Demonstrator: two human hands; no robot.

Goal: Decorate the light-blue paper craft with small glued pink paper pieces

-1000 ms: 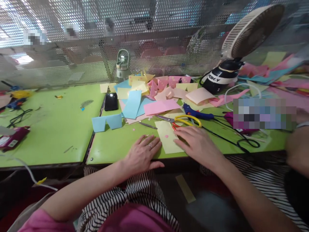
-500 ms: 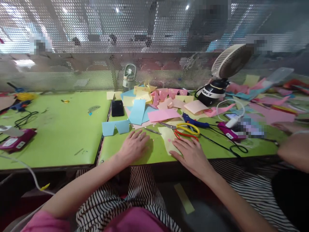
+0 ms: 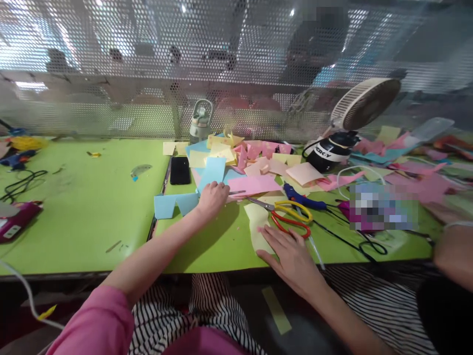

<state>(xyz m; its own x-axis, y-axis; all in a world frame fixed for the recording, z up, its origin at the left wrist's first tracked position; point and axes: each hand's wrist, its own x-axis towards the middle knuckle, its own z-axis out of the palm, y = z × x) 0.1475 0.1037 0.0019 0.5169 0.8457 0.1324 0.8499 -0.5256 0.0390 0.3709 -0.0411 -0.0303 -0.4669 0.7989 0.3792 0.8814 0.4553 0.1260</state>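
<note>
My left hand point(image 3: 211, 197) reaches forward to the edge of the pile of coloured paper pieces point(image 3: 240, 162). Its fingers are curled around a thin grey tool point(image 3: 238, 192), whose tip sticks out to the right. My right hand point(image 3: 290, 256) lies flat with fingers spread near the table's front edge, its fingertips resting on a pale yellow paper piece point(image 3: 254, 219). Scissors point(image 3: 291, 217) with yellow and red handles lie just beyond that hand. A blue notched paper piece point(image 3: 172, 204) lies left of my left hand.
On the green table point(image 3: 92, 212) are a black phone point(image 3: 180, 170), a blue glue gun point(image 3: 303, 199) with a black cord, a desk fan point(image 3: 354, 123) and a water bottle point(image 3: 201, 121). A perforated metal screen stands behind. Another person's arm point(image 3: 454, 246) is at the right.
My left hand moved from lying flat near the front edge forward to the paper pile and closed on the thin grey tool. My right hand slid back toward the edge, staying flat on the yellow paper.
</note>
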